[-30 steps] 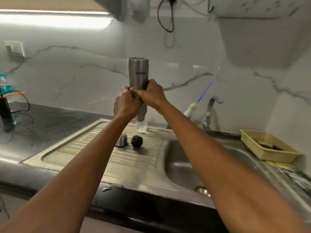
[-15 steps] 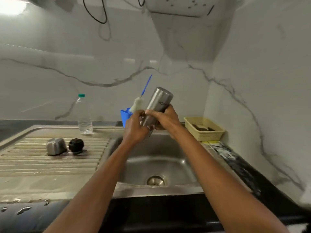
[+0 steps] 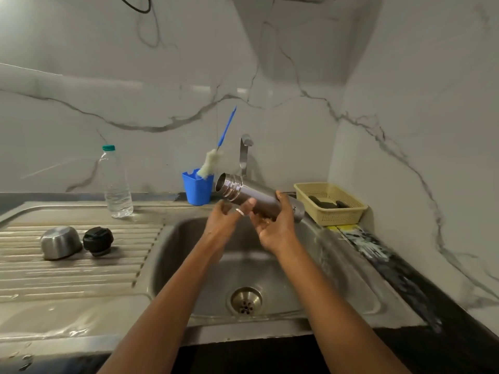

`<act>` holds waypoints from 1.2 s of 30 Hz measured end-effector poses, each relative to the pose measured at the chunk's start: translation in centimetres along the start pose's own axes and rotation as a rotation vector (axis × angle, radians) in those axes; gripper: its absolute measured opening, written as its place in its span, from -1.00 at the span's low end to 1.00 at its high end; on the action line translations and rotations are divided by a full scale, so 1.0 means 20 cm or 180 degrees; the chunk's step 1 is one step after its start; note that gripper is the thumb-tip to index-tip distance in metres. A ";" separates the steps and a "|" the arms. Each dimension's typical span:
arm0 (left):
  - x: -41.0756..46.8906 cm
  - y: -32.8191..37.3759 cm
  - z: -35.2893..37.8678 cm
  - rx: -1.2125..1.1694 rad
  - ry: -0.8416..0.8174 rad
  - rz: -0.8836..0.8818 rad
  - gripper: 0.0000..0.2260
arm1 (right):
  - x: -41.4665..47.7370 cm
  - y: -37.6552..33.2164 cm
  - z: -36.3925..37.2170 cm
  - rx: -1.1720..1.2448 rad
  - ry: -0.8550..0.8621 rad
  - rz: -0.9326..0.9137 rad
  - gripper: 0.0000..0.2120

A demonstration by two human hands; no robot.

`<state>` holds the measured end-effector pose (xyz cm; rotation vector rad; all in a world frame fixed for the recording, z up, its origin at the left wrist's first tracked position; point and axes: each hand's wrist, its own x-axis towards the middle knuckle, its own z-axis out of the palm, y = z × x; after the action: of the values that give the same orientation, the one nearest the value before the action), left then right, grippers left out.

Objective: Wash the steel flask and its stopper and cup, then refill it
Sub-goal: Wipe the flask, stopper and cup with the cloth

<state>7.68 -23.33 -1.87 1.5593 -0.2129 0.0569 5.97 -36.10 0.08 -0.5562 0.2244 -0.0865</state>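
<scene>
The steel flask (image 3: 253, 194) lies nearly level above the sink basin (image 3: 189, 265), its open mouth pointing left toward the blue holder. My right hand (image 3: 275, 225) wraps around its body from below. My left hand (image 3: 229, 220) is under the neck, fingers spread and touching the flask's underside. The steel cup (image 3: 60, 242) rests upside down on the draining board (image 3: 81, 265), with the black stopper (image 3: 97, 240) just to its right.
A clear water bottle (image 3: 116, 184) with a green cap stands at the back of the draining board. A blue holder (image 3: 197, 190) with a bottle brush (image 3: 209, 164) sits left of the tap (image 3: 244, 152). A yellow basket (image 3: 330, 202) is at the right.
The flask went from upside down over the draining board to tilted over the sink, and now lies almost level with its mouth to the left. My left hand has loosened its hold.
</scene>
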 end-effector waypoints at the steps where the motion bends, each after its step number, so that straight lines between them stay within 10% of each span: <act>1: 0.00 0.00 0.02 0.0044 -0.0160 0.0065 -0.05 | 0.00 0.01 0.00 -0.0096 -0.0010 0.0005 -0.55; 5: 0.03 -0.01 0.07 -0.0290 -0.0133 0.0251 -0.45 | 0.02 0.04 0.01 -0.0555 -0.0064 0.0082 -0.53; 13: 0.05 -0.08 0.01 -0.1239 0.0362 0.0171 -0.29 | 0.00 0.01 0.00 -0.2636 -0.0158 0.0654 -0.17; 21: 0.10 -0.09 -0.04 -0.1855 0.0821 -0.0197 -0.64 | 0.20 -0.50 0.02 -0.4134 0.0530 -0.0948 -0.77; 25: 0.12 -0.12 0.03 -0.1439 0.0610 -0.0297 -0.49 | 0.40 -0.76 -0.01 -0.5312 0.1167 -0.1850 -0.88; 36: 0.12 -0.15 0.10 -0.0675 0.0274 -0.0132 -0.52 | 0.67 -0.84 -0.20 -0.7659 0.1059 -0.1027 -0.74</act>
<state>10.38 -25.54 -4.51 1.3466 -0.1145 0.0666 17.75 -54.40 3.20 -2.9914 0.5014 -0.1996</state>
